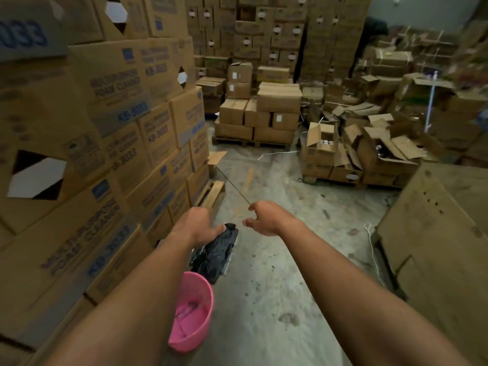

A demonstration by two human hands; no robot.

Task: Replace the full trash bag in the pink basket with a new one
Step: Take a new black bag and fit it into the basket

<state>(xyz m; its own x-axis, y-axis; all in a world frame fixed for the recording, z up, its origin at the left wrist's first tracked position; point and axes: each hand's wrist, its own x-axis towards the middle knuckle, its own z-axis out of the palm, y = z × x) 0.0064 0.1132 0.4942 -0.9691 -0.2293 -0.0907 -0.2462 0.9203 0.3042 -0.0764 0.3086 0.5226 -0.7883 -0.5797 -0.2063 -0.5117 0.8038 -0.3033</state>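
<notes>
A pink mesh basket (196,326) stands on the concrete floor below my left forearm, with no bag inside it. My left hand (196,224) grips the gathered top of a full black trash bag (215,253), which hangs above the floor just beyond the basket. My right hand (264,219) is held to the right of the bag's neck, fingers curled and apart, holding nothing that I can make out. A thin dark line runs from near its fingers up toward the boxes on the left.
Tall stacks of cardboard boxes (105,133) on pallets wall in the left side. More stacked boxes (260,114) and open, torn cartons (369,151) fill the back. A large cardboard-covered block (443,233) stands on the right. White strapping (372,249) lies on the floor.
</notes>
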